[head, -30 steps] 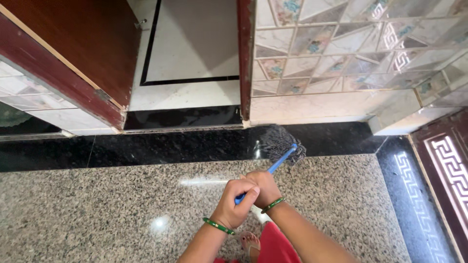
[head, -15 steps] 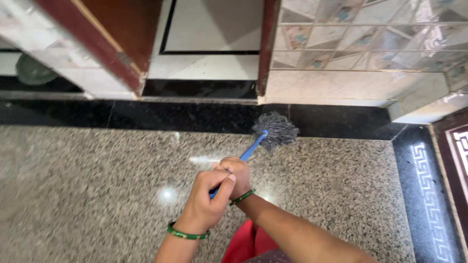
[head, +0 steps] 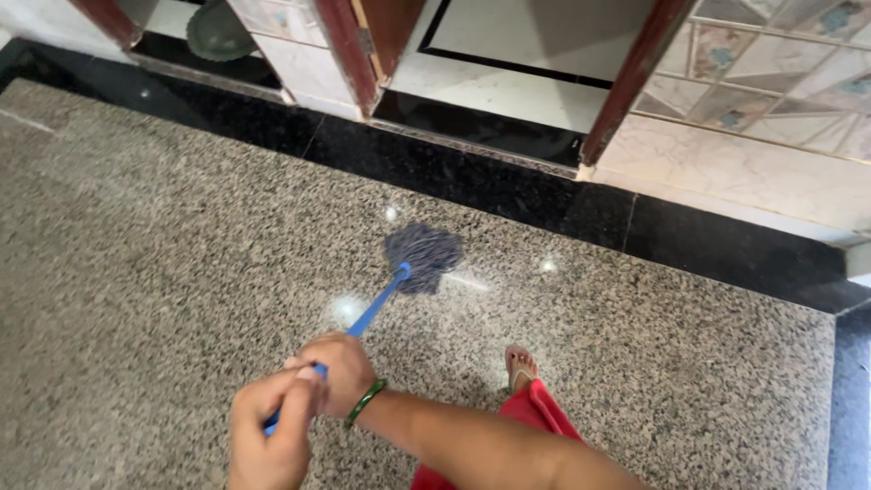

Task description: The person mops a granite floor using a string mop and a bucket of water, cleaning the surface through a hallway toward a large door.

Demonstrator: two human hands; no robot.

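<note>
Both hands grip the blue handle of the mop [head: 399, 281]. The left hand [head: 268, 434] holds the near end, fingers wrapped tight around it. The right hand [head: 337, 372], with a green bangle [head: 366, 402] at the wrist, clamps the handle just beyond. The grey mop head [head: 423, 254] rests on the speckled floor [head: 163, 272], near the black border strip [head: 472, 177].

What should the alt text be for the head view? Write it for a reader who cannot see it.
Both hands, left hand and right hand, grip the blue handle of a mop whose grey mop head rests on a speckled granite floor. A sandalled foot stands nearby, and a black stone border runs along the doorway.
</note>
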